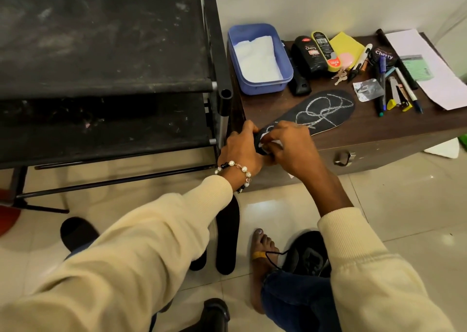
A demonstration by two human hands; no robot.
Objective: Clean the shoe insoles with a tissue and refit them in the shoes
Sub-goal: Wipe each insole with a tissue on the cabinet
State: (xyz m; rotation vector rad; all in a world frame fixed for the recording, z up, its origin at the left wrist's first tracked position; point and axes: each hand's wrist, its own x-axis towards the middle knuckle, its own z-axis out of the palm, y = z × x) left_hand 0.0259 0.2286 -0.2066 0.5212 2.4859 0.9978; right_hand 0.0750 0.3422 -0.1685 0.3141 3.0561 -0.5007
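Insole (321, 110), flat black, white looping pattern, on wood cabinet (379, 139); left hand (240, 147) grips heel, right hand (288, 142) pinches white tissue (278, 143).

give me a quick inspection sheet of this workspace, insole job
surface: dark wood cabinet top, crowded along the back.
job's things: patterned insole lies flat on the cabinet, heel end at the front edge; white tissue shows between the hands; plain black insole on the floor; black shoe beside the bare foot.
clutter: blue tub holding white tissues, polish bottles, pens, keys, papers.
grippers: left hand grips the insole's heel; right hand pinches the tissue against it.
cables: nothing seen.
surroundings: black shoe rack to the left, glossy tiled floor.
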